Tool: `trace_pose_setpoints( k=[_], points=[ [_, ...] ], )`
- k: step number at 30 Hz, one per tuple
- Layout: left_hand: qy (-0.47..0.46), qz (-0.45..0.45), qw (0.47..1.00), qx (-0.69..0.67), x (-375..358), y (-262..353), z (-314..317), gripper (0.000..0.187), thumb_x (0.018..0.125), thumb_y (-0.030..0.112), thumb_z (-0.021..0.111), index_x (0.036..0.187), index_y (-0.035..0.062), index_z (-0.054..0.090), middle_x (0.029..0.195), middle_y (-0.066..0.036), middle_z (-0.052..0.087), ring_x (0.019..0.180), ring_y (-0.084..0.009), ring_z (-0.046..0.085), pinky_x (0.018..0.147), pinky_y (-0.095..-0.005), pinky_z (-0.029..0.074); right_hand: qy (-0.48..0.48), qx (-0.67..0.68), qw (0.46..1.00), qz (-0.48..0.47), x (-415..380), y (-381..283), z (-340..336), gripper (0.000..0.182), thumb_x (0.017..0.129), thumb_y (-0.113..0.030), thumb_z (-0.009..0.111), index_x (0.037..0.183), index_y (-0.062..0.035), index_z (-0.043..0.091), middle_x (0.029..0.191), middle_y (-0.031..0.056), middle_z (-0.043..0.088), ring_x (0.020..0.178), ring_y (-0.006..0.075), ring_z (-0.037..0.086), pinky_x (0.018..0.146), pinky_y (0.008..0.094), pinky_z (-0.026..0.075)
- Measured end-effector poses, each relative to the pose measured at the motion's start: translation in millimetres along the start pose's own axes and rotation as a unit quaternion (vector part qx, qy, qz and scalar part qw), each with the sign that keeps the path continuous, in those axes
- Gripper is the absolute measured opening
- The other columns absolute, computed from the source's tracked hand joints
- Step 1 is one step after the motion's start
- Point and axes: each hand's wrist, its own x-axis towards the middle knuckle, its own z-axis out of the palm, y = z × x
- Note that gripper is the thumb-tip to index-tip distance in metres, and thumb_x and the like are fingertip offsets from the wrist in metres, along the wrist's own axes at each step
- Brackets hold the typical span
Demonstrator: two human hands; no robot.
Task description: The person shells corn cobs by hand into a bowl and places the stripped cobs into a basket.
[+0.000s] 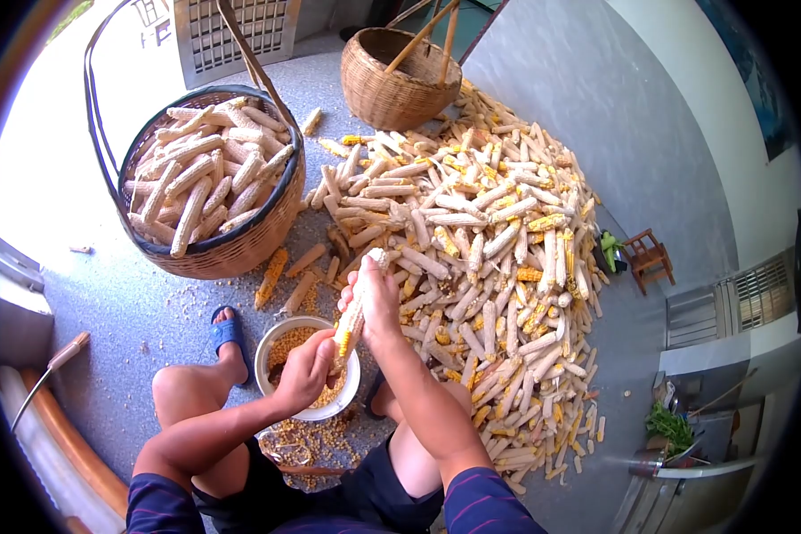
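Note:
A corn cob (pixel 350 327) is held between both my hands, tilted above a white bowl (pixel 263 363). Most of the cob is bare and pale, with yellow kernels left at its lower end. My right hand (pixel 376 298) wraps round the upper part of it. Lower down, the fingers of my left hand (pixel 306 367) close on the kernelled end. Loose yellow corn kernels (pixel 298 340) lie in the bowl, partly hidden by my left hand and the cob.
A large heap of corn cobs (pixel 498 267), mostly stripped, spreads to the right. At the upper left stands a handled wicker basket (pixel 240 258) full of bare cobs. Another basket (pixel 392 84) stands behind the heap. Kernels are scattered before me, and a small wooden chair (pixel 650 258) is farther right.

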Motion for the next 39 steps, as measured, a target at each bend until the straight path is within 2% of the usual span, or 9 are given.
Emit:
trace_pose_setpoints(
  k=[9,12,16,23,30,33,36,38,39],
  points=[
    [0.061,-0.031,0.997,-0.030,6.0,-1.0,1.2,0.040,0.099,0.033,0.050,0.118,-0.0014,0.054,0.077,-0.008,0.061,0.061,-0.0140,0.060,0.055,-0.0313,0.049,0.004,-0.054,0.997,-0.059,-11.3,2.6,13.3,0.024,0.098,-0.029,0.053,0.097,-0.0086,0.040,0.074,0.0041,0.050,0.049,0.0123,0.051,0.040,0.0286,0.045],
    [0.033,0.038,0.961,0.272,10.8,1.0,-2.6,0.035,0.098,0.033,0.047,0.098,-0.0008,0.056,0.073,-0.016,0.061,0.068,-0.0279,0.063,0.059,-0.0403,0.047,-0.002,-0.076,0.995,-0.066,-11.3,8.9,16.7,0.023,0.097,-0.024,0.053,0.105,-0.0098,0.037,0.073,0.0039,0.049,0.046,0.0125,0.050,0.037,0.0276,0.043],
    [0.033,0.046,0.973,0.226,10.0,-3.1,-2.9,0.037,0.099,0.037,0.044,0.090,0.0011,0.052,0.070,-0.025,0.059,0.069,-0.0442,0.060,0.061,-0.0516,0.044,-0.002,-0.088,0.995,-0.055,-9.9,10.8,15.9,0.023,0.097,-0.023,0.053,0.106,-0.0098,0.036,0.073,0.0039,0.048,0.045,0.0125,0.049,0.037,0.0284,0.043],
    [0.028,0.047,0.978,0.199,8.5,-5.3,-1.9,0.040,0.100,0.034,0.041,0.082,0.0004,0.053,0.068,-0.025,0.057,0.067,-0.0449,0.059,0.060,-0.0507,0.043,-0.005,-0.107,0.993,-0.049,-15.3,7.6,16.9,0.023,0.097,-0.022,0.054,0.099,-0.0065,0.036,0.069,0.0029,0.048,0.043,0.0112,0.049,0.035,0.0273,0.043],
    [0.040,0.112,0.975,0.190,6.7,-20.0,-2.3,0.041,0.103,0.030,0.036,0.082,-0.0010,0.054,0.059,-0.012,0.055,0.052,-0.0233,0.057,0.051,-0.0375,0.044,-0.080,-0.021,0.996,0.036,-16.6,7.8,2.4,0.021,0.096,-0.024,0.054,0.092,-0.0085,0.042,0.070,0.0034,0.049,0.046,0.0121,0.049,0.039,0.0289,0.044],
    [0.016,-0.068,0.995,-0.075,5.5,-9.3,2.8,0.031,0.103,0.027,0.040,0.090,0.0042,0.055,0.060,-0.002,0.055,0.046,-0.0084,0.052,0.041,-0.0235,0.040,-0.085,0.068,0.990,0.093,-3.6,8.0,-15.0,0.026,0.095,-0.036,0.055,0.102,-0.0127,0.044,0.079,0.0034,0.049,0.057,0.0120,0.049,0.049,0.0281,0.043],
    [-0.067,-0.189,0.978,-0.056,6.9,0.9,-4.0,0.030,0.103,0.024,0.039,0.090,0.0038,0.056,0.062,-0.003,0.057,0.045,-0.0085,0.052,0.040,-0.0229,0.039,-0.058,0.124,0.985,0.106,1.7,0.5,-20.9,0.027,0.095,-0.036,0.054,0.101,-0.0130,0.043,0.079,0.0026,0.049,0.059,0.0118,0.048,0.051,0.0272,0.042],
    [-0.128,-0.205,0.970,-0.007,9.5,-14.8,-11.2,0.019,0.097,0.017,0.050,0.101,0.0013,0.059,0.073,-0.008,0.062,0.060,-0.0144,0.062,0.053,-0.0281,0.049,-0.046,0.121,0.986,0.107,2.0,-1.4,-22.0,0.026,0.096,-0.037,0.053,0.100,-0.0131,0.043,0.079,0.0026,0.049,0.058,0.0120,0.047,0.050,0.0267,0.042],
    [-0.120,-0.113,0.981,0.106,6.0,-27.1,-10.6,0.022,0.091,0.014,0.057,0.109,0.0009,0.058,0.087,-0.014,0.062,0.078,-0.0200,0.063,0.067,-0.0333,0.051,-0.045,0.103,0.989,0.096,3.3,-0.1,-23.8,0.026,0.096,-0.036,0.053,0.100,-0.0126,0.043,0.078,0.0030,0.050,0.060,0.0126,0.049,0.051,0.0275,0.043]
  ],
)
